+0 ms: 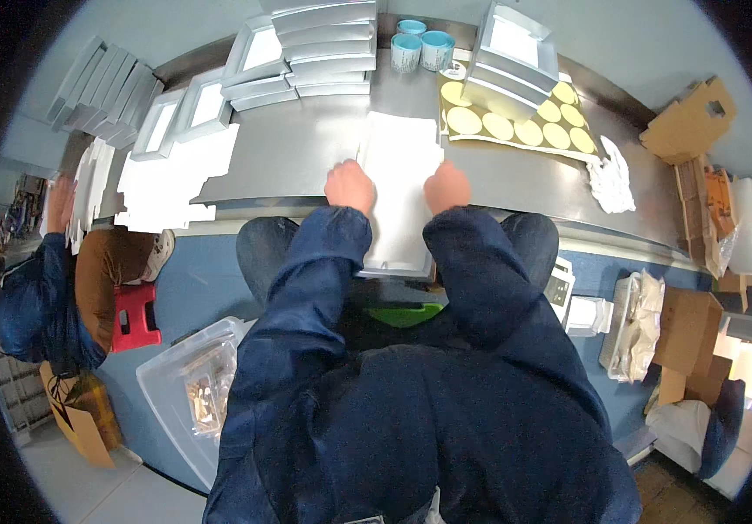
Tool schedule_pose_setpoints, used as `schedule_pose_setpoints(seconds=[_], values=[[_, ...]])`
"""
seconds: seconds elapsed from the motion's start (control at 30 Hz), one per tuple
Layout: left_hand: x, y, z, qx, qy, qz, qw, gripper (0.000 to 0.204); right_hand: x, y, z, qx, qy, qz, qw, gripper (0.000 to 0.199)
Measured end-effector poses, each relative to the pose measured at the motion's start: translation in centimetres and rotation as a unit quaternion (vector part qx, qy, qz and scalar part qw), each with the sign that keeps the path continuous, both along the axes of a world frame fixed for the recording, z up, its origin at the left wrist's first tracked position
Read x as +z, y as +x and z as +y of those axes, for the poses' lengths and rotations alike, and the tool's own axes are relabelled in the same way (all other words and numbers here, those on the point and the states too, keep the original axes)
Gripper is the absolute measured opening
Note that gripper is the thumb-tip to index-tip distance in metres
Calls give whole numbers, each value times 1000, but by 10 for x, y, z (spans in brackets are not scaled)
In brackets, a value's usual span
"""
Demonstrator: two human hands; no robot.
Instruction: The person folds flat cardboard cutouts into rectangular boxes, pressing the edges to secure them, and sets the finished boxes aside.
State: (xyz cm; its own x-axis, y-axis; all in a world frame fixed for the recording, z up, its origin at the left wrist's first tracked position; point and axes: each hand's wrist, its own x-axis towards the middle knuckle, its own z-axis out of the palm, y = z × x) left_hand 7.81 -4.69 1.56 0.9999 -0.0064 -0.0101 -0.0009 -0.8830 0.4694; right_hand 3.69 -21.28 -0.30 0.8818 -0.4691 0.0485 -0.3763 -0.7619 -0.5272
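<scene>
A long white cardboard box piece (400, 188) lies in front of me, its near end jutting past the table edge above my lap. My left hand (350, 186) is closed at its left edge, and my right hand (447, 185) is closed at its right edge. Both sets of fingertips are curled out of sight, so how they grip the card is partly hidden. The near end of the piece has a narrow grey rim; its far end is plain white and rests on the metal table (297, 140).
Stacked grey-white boxes (328, 44) stand at the back, with more boxes (515, 57) on a sheet of round yellow stickers (498, 128). Blue-lidded tins (406, 54) stand between. A crumpled white cloth (613, 179) lies right. A co-worker (44, 288) sits left, near a clear bin (171, 371).
</scene>
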Motion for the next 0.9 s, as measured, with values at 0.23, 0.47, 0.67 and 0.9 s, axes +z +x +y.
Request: schedule_pose_setpoints(seconds=[0.23,0.47,0.67,0.9], values=[[-23,40,-13,23,59,15,998,12,-23,43,-11,57,-69,96,991,17],[-12,23,-7,8,41,61,997,23,8,26,4,-21,51,144,988,27],[-30,43,-7,-57,42,0,997,21,-15,44,-17,10,75,168,983,54],[39,78,8,-356,106,-91,924,15,102,9,-54,204,-210,-101,951,80]])
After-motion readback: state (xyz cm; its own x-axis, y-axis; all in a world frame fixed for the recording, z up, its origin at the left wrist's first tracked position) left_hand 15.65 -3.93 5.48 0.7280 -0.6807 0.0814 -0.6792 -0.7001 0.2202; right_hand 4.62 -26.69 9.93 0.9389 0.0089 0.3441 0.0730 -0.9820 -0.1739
